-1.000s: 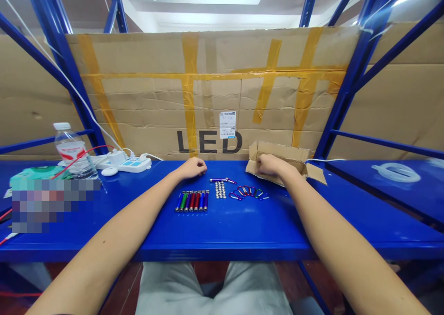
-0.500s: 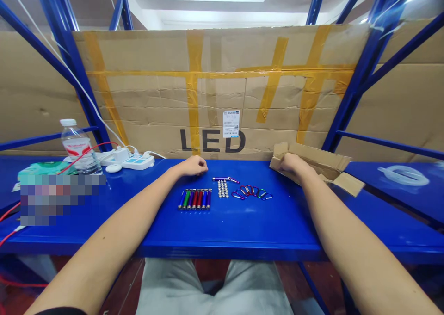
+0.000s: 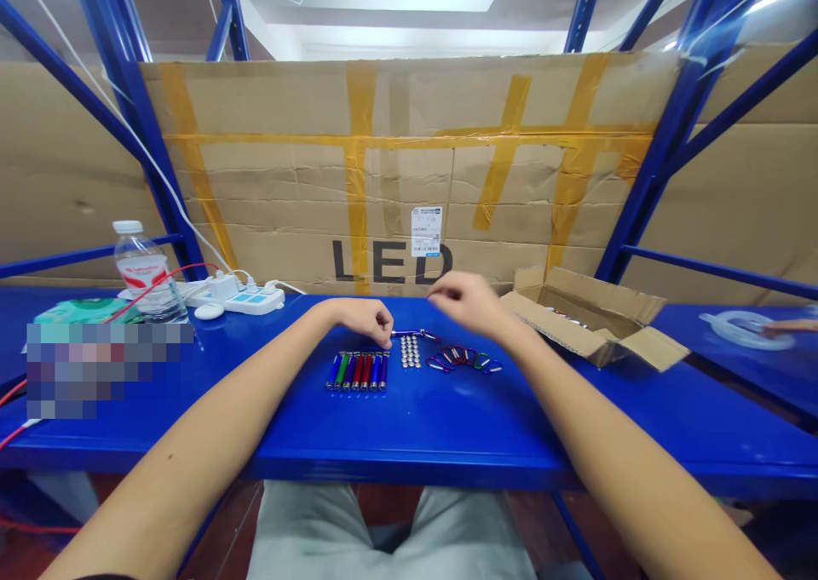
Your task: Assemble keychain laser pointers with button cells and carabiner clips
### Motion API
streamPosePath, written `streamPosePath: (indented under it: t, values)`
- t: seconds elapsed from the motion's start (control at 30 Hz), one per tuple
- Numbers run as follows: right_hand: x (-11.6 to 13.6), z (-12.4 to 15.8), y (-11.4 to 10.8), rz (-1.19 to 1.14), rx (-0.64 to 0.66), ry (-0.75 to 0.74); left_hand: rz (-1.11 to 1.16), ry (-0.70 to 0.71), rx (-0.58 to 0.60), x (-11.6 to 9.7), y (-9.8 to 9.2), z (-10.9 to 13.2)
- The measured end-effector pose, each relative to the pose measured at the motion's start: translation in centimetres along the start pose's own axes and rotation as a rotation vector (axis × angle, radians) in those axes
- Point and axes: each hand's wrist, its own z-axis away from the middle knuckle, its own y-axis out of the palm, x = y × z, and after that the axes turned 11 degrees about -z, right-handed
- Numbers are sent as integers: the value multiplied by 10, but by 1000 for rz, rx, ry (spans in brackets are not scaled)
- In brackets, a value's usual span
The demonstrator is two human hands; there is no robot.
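Observation:
My left hand [image 3: 366, 319] has its fingers curled down at the left end of a slim purple metal penlight [image 3: 406, 334] with a carabiner clip attached; whether it grips the penlight is hidden. Above and right of that penlight, my right hand [image 3: 469, 301] is in the air, blurred, fingers drawn together; anything in them is too small to make out. In front of my left hand lies a row of several blue, green, red and purple penlights [image 3: 356, 372]. Small silver button cells [image 3: 410, 353] form a grid beside it. Coloured carabiners [image 3: 463, 358] fan out further right.
An open cardboard box [image 3: 584, 312] with small shiny items stands at the right. At the left are a water bottle [image 3: 146, 278], a power strip [image 3: 246, 296] and cables. Cardboard [image 3: 287, 188] walls the back. Another person's hand [image 3: 789, 327] reaches a clear coil [image 3: 734, 331] at far right.
My right hand has come out of the cardboard box and moved left over the table. My left hand has shifted slightly right and down to the purple penlight's end. Another person's hand has appeared at far right.

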Motion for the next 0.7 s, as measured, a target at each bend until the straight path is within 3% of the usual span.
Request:
streamPosePath:
  t: [0.1, 0.2, 0.5, 0.7]
  values:
    - [38, 10, 31, -125, 302, -284, -32, -14, 8, -6, 2, -1]
    - [50, 20, 46, -140, 434, -344, -59, -48, 8, -9, 2, 1]
    - [47, 23, 56, -96, 529, -307, -112, -93, -12, -5, 1, 0]
    - [50, 23, 43, -206, 641, -300, -115, -127, -58, 10, -1, 1]
